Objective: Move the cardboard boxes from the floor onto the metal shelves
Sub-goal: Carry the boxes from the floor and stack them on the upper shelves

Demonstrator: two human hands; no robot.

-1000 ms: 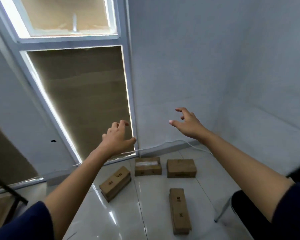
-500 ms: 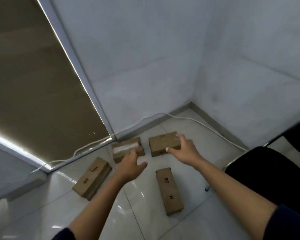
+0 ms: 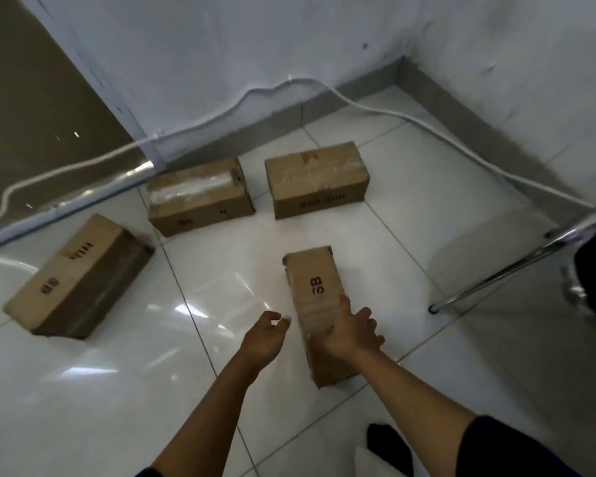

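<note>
A: 4 boxes on the floor tiles; the nearest box [image 3: 319, 304] lies between both hands. Best to clamp its long sides evenly before lifting.

B: Right hand [image 3: 351, 330] rests on top, fingers spread. Left hand [image 3: 264, 335] hovers just beside, loosely open, holding nothing.

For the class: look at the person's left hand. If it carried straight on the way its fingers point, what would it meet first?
Most likely the nearest cardboard box: the left hand points forward and right at that box's left side, with bare floor tile between. The right hand already lies on it. Depth is uncertain from one view.
</note>
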